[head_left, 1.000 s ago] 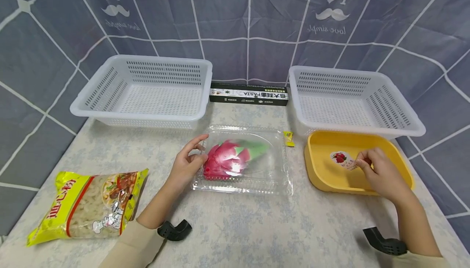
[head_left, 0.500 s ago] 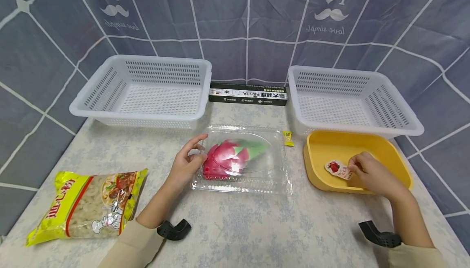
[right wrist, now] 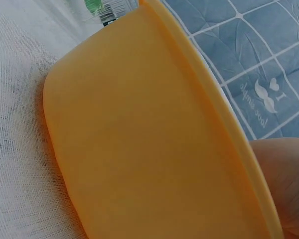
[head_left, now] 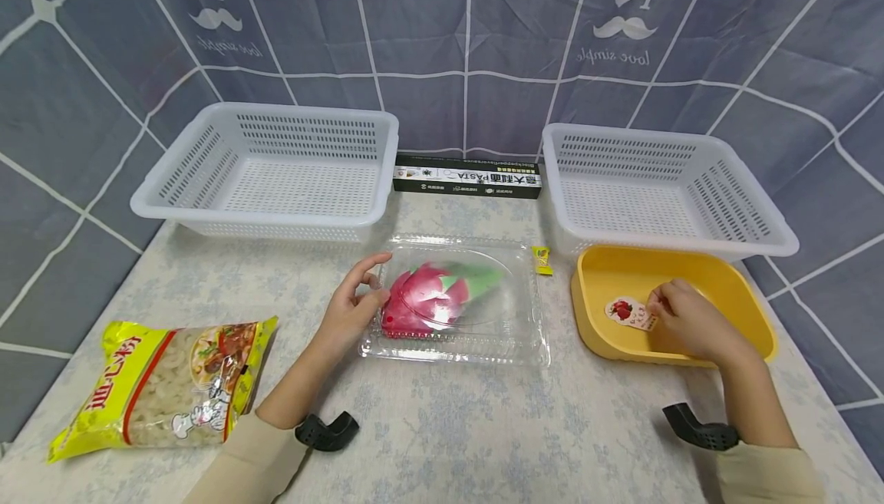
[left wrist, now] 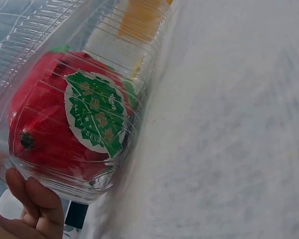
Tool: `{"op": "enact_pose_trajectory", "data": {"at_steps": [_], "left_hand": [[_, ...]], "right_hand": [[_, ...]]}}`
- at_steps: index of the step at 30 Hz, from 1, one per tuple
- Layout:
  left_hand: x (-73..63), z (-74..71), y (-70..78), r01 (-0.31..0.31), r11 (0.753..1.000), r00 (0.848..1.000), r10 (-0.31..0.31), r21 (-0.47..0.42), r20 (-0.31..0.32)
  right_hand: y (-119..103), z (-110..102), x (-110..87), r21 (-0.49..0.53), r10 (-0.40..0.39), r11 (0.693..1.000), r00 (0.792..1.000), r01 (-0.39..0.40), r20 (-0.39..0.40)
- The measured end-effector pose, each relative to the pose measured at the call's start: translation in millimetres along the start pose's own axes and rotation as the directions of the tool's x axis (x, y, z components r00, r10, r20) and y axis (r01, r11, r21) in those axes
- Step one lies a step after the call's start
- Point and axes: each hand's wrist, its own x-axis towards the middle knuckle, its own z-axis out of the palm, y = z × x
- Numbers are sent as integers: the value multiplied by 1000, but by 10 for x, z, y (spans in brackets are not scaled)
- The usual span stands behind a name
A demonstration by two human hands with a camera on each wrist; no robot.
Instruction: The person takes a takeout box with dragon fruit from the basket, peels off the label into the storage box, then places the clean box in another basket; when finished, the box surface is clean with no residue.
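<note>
Inside a clear plastic clamshell box (head_left: pixel 511 335), a red dragon fruit (head_left: pixel 421 301) with green tips lies on its side. In the left wrist view a green-and-white label (left wrist: pixel 97 112) shows on the fruit. My left hand (head_left: pixel 355 308) holds the left end of the box, thumb near the front and index finger toward the back corner. Over the yellow basin (head_left: pixel 587 312), my right hand (head_left: pixel 691 320) pinches the right end of a small white sticker (head_left: pixel 625 311) printed with red fruit. The basin's wall hides most of this hand in the right wrist view.
White slotted baskets stand at back left (head_left: pixel 262 219) and back right (head_left: pixel 663 239). Between them lies a black pasta box (head_left: pixel 466 177). A small yellow wrapped candy (head_left: pixel 542 260) sits right of the clamshell. A yellow bag of noodles (head_left: pixel 166 385) lies at left.
My right hand has moved left within the basin, and the sticker has shifted left and turned slightly with it. My left hand and the clamshell box have stayed still.
</note>
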Motion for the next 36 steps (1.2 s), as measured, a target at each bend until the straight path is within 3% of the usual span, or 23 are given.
{"op": "enact_pose_trajectory", "data": {"at_steps": [11, 17, 31, 36], "left_hand": [[5, -17, -13, -12, 998, 1000, 11, 60, 14], [14, -15, -14, 0, 997, 1000, -2, 75, 27], [19, -32, -27, -19, 998, 999, 16, 64, 49], [12, -46, -10, -30, 999, 996, 29, 11, 79]], "right_hand": [[7, 5, 38, 22, 61, 998, 998, -62, 20], [1, 14, 45, 33, 65, 997, 997, -64, -30], [-34, 11, 28, 101, 115, 989, 988, -105, -98], [-42, 22, 10, 126, 148, 983, 981, -132, -126]]}}
